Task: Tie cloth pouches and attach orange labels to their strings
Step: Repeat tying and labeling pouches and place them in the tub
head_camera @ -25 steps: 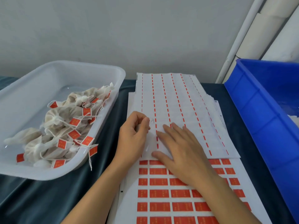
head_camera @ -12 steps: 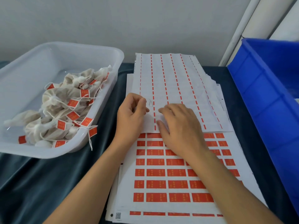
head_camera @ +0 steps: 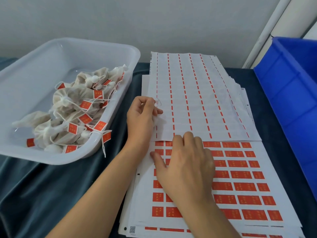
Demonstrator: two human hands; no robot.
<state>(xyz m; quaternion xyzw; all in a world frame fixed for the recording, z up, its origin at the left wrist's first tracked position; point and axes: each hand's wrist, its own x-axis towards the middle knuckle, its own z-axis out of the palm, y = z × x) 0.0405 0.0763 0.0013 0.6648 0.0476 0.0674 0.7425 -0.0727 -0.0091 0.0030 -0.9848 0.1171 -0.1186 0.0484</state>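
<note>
My left hand [head_camera: 142, 117] grips a small white cloth pouch [head_camera: 159, 120], and its string [head_camera: 159, 102] loops out above my fingers. It rests at the left edge of a peeled label sheet [head_camera: 197, 100] that shows only thin orange strips. My right hand [head_camera: 187, 169] lies on the sheet of orange labels [head_camera: 240, 186] below. Its bent fingers touch the top label rows and its thumb is spread to the left. The fingertips are hidden, so I cannot see a label between them.
A translucent white tub [head_camera: 34, 66] at the left holds several tied pouches with orange labels [head_camera: 73, 117]; one string hangs over its rim. A blue crate [head_camera: 291, 100] stands at the right. Stacked sheets cover the dark cloth table [head_camera: 51, 194].
My right hand has slid from the peeled sheet towards me onto the orange label rows. My left hand stays at the sheet's left edge with the pouch.
</note>
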